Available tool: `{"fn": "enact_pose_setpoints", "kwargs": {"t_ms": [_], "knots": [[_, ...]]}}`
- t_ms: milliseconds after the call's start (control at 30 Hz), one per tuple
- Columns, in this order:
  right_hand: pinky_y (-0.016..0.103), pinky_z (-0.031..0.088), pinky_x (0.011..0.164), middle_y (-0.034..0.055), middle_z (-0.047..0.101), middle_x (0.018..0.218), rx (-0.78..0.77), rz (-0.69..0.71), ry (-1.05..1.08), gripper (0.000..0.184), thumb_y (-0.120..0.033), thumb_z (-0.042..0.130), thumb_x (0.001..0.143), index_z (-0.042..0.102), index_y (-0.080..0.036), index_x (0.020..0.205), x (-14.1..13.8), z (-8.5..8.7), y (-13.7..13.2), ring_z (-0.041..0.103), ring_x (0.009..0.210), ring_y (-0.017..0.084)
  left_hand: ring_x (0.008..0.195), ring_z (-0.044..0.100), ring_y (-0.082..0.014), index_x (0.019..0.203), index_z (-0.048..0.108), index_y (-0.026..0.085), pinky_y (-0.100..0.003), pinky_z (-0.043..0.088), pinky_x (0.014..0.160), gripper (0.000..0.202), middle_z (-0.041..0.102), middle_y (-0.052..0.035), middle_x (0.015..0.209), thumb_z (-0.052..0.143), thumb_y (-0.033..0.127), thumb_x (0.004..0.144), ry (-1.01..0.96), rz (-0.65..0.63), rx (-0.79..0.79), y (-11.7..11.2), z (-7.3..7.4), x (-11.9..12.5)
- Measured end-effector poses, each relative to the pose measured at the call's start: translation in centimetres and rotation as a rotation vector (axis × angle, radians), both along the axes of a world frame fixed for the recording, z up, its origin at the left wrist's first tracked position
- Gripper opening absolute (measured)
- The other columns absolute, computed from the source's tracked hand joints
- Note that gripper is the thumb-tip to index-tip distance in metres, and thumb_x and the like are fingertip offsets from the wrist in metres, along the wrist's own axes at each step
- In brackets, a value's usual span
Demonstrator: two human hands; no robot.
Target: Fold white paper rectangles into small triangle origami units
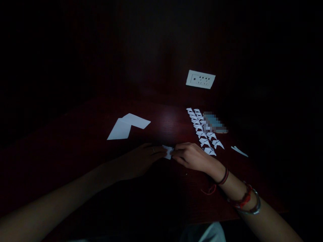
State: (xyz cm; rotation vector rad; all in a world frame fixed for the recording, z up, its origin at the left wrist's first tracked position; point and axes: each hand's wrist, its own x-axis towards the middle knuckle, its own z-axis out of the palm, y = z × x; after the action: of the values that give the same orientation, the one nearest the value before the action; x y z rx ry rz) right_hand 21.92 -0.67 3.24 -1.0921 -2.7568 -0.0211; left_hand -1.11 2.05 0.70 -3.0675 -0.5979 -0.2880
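Paper piece (168,151) pinched between both hands' fingertips (161,150), on table (83,148).

both hands (141,159) (193,156) pinch a small white paper piece (168,151) on the dark table (164,124).

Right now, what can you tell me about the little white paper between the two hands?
The small white folded paper piece looks like thin plain paper, creased, with angled edges. It sits low over the dark red wooden table. The left hand touches its left side with its fingertips, and the right hand pinches its right side, covering part of it. The light is too dim to show its finer folds.
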Motion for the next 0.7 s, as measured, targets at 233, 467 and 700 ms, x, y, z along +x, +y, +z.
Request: {"fn": "enact_pose_setpoints", "kwargs": {"t_ms": [233,467,700], "knots": [[0.025,0.038,0.07,0.003,0.055,0.075,0.038,0.002,0.013,0.023,-0.022,0.04,0.084,0.062,-0.016,0.082,0.4,0.2,0.1,0.051,0.07,0.012,0.116,0.034,-0.0157,0.127,0.029,0.021,-0.032,0.029,0.096,0.056,0.035,-0.0026,0.13,0.037,0.002,0.075,-0.103,0.071,-0.112,0.0,0.2,-0.3],[0.028,0.04,0.08,0.0065,0.054,0.099,0.008,0.039,0.133,0.027,-0.023,0.041,0.084,0.055,-0.016,0.106,-0.1,0.4,-0.1,0.049,0.09,0.015,0.112,0.038,-0.0161,0.118,0.04,0.018,-0.032,0.034,0.094,0.044,0.038,-0.0057,0.124,0.038,0.004,0.077,-0.182,0.082,-0.146,0.4,1.1,-0.6],[0.033,0.04,0.082,0.0074,0.054,0.106,-0.048,0.009,0.083,0.037,-0.031,0.046,0.082,0.047,-0.019,0.117,-0.4,0.1,-0.1,0.045,0.097,0.018,0.112,0.041,-0.0174,0.118,0.041,0.02,-0.039,0.03,0.095,0.039,0.047,-0.0046,0.121,0.036,0.008,0.082,-0.14,0.039,-0.066,0.8,1.3,-0.7]]}}
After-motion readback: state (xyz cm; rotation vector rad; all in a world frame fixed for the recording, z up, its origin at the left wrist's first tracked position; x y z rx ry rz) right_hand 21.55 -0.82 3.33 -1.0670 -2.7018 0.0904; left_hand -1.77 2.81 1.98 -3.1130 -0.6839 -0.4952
